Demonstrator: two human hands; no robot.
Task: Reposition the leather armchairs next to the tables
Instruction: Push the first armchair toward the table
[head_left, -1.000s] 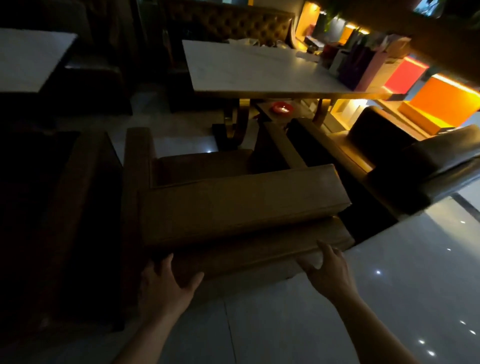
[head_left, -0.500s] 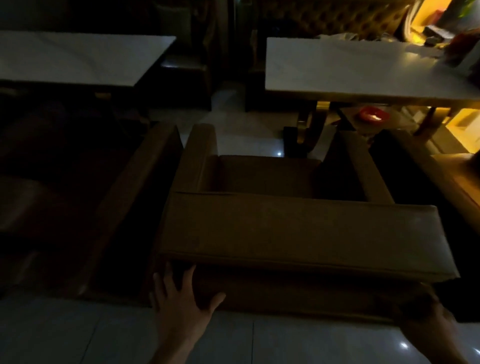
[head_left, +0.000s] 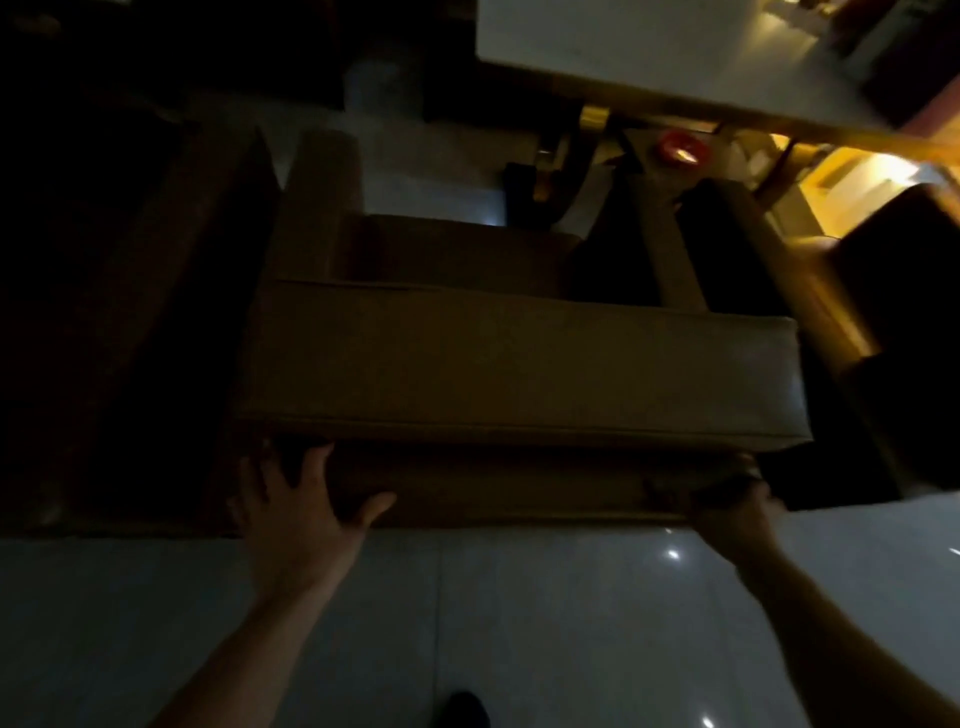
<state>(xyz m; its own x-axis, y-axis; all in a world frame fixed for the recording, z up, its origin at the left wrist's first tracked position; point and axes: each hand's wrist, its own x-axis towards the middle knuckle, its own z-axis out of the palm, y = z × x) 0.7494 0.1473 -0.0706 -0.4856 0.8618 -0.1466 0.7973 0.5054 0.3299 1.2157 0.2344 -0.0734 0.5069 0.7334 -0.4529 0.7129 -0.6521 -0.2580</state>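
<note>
A brown leather armchair (head_left: 519, 374) stands with its back toward me, facing a white-topped table (head_left: 649, 47) at the upper right. My left hand (head_left: 306, 509) lies spread against the lower back of the chair near its left corner, fingers apart. My right hand (head_left: 727, 512) is curled over the lower right corner of the chair's back. The scene is very dark, so the fingertips of the right hand are hard to make out.
A second dark armchair (head_left: 878, 338) stands close on the right. Another dark seat (head_left: 130, 312) fills the left side. A red object (head_left: 680, 148) lies under the table by its gold legs (head_left: 550, 161). Glossy pale floor tiles (head_left: 519, 623) spread below my arms.
Both hands have reached the chair's lower back: the left now presses against it, the right has closed on the right corner. The view has moved closer and tilted down.
</note>
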